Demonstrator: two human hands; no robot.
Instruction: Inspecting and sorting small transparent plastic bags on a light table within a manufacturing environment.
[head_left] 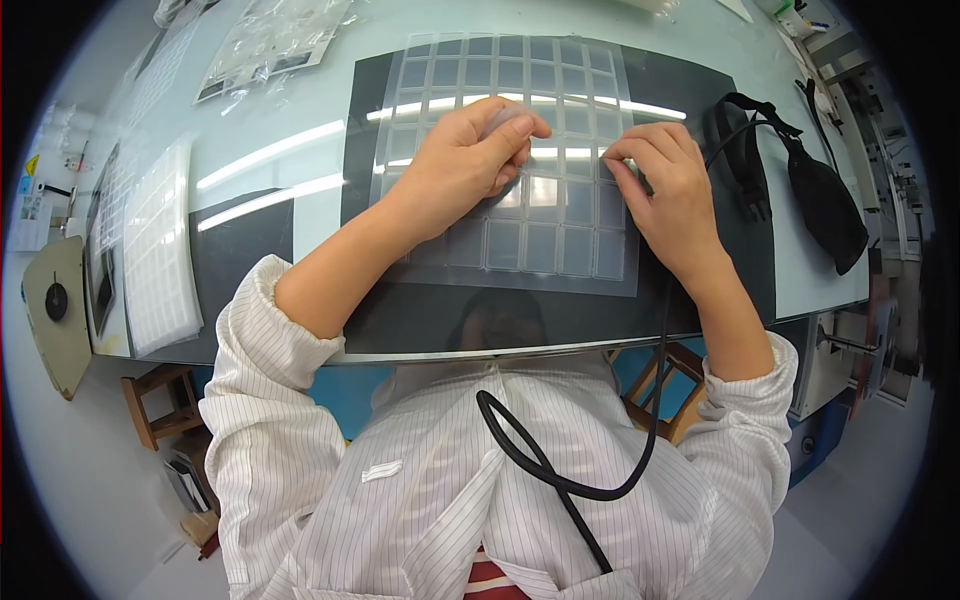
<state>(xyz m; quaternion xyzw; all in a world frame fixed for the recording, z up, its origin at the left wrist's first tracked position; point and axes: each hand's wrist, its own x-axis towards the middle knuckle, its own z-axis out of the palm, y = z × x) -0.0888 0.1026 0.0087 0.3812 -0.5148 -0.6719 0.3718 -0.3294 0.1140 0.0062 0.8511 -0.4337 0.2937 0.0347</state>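
Note:
A clear plastic sheet with a grid of rectangular pockets (576,248) lies on a dark mat (395,290) in front of me. Over its middle, my left hand (465,155) is curled closed, thumb against the forefinger. Something pale and translucent shows between them, too little of it to name. My right hand (665,190) is at the sheet's right side, its thumb and fingertips drawn together in a pinch over the pockets by the edge. Whatever those fingertips hold, if anything, is too small to make out.
A stack of similar clear pocket sheets (165,260) sits at the left. Crumpled clear plastic bags (275,45) lie at the far left. On the right is a black strap with a pouch (825,205). A black cable (600,494) loops across my front, rising beside my right forearm.

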